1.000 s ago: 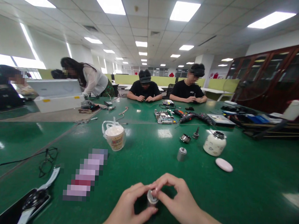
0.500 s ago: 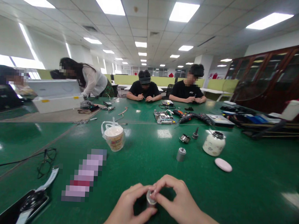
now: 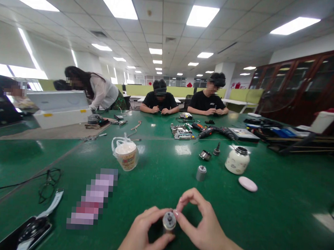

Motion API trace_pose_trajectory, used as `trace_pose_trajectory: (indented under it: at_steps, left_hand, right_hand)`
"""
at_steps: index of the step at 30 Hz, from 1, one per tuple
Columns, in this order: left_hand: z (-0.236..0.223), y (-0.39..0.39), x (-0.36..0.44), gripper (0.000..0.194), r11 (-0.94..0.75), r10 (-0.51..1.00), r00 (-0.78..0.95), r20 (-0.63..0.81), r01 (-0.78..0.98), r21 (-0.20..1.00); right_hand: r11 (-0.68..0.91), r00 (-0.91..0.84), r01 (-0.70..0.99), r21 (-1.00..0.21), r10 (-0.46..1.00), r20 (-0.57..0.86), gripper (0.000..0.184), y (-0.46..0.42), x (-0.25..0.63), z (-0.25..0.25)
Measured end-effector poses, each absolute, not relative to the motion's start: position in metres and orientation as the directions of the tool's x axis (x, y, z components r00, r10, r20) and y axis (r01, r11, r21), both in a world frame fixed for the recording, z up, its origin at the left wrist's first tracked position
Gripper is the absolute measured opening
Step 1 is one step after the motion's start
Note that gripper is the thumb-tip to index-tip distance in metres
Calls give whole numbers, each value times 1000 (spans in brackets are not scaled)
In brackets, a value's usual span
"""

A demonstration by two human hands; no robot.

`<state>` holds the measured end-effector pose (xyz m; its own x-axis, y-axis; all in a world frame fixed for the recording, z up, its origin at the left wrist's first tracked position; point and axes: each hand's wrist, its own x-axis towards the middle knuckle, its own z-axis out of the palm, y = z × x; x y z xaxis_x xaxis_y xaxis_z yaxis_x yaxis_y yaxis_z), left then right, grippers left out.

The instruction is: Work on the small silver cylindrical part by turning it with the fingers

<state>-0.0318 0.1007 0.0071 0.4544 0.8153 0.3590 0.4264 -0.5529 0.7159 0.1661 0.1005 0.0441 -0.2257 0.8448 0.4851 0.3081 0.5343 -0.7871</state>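
Low in the middle, a small electric motor (image 3: 169, 221), a silver metal cylinder, stands upright with its end face showing. My left hand (image 3: 144, 231) is closed around it, index finger behind and thumb in front. At the motor's upper right edge, my right hand (image 3: 203, 224) has thumb and index tips pinched together. Whether something tiny sits between those tips is too small to tell. Farther up the table stands a second, similar metal cylinder (image 3: 201, 173). Beyond it are a ring-shaped metal part (image 3: 205, 155) and a small dark geared part (image 3: 217, 149).
On the green table (image 3: 152, 187) are a bagged paper cup (image 3: 127, 158), a cream jar (image 3: 237, 161), its pink lid (image 3: 248, 183), glasses (image 3: 49, 184) and a watch (image 3: 35, 228). A circuit board (image 3: 182, 131) and power drill (image 3: 207, 131) lie farther back. Other people work across the table.
My right fingertips have moved off the motor's top to its right edge, uncovering its end face. My left hand keeps its grip. The view has shifted slightly.
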Motion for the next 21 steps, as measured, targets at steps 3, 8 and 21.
trace_pose_trajectory:
  at_steps: [3, 8, 21]
  left_hand:
    - [6, 101, -31, 37, -569, 807, 447, 386, 410, 713]
    - [5, 101, -29, 33, -581, 801, 440, 406, 409, 704]
    - [-1, 105, -34, 43, -575, 809, 458, 368, 489, 656]
  right_hand:
    - [564, -320, 319, -762, 821, 474, 21, 99, 164, 44]
    - [578, -353, 336, -744, 810, 469, 15, 101, 162, 38]
    - [454, -59, 243, -857, 889, 454, 15, 142, 184, 45]
